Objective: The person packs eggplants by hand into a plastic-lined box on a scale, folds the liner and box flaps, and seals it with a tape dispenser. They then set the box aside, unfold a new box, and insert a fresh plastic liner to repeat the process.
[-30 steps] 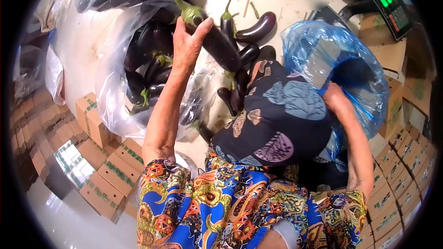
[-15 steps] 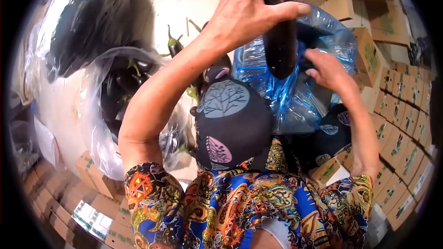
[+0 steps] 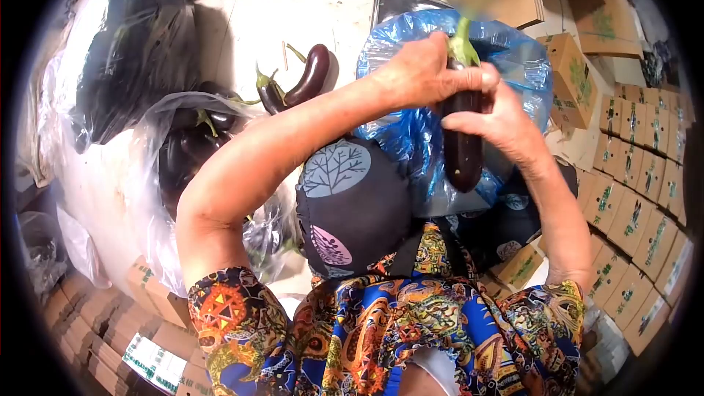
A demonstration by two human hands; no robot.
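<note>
A long dark eggplant (image 3: 463,147) with a green cap hangs tilted over a blue plastic bag (image 3: 381,48). My left hand (image 3: 425,70) grips it near the cap. Around its upper body, just below, my right hand (image 3: 495,106) is wrapped, its thumb across the front. The bag lies open around a dark-rimmed container (image 3: 378,4); part of its inside is hidden by my hands and the eggplant. Two more eggplants, one short (image 3: 269,90) and one curved (image 3: 312,75), lie on the pale floor left of the bag.
A clear bag of eggplants (image 3: 183,150) stands at the left, below a large dark bundle in plastic (image 3: 132,59). Cardboard boxes (image 3: 572,77) and stacked cartons (image 3: 634,205) line the right. More cartons (image 3: 103,308) lie at the lower left. My knee (image 3: 356,205) is beside the blue bag.
The eggplant has moved down and slightly right with my left hand. My right hand has risen from inside the blue bag and closed on the eggplant.
</note>
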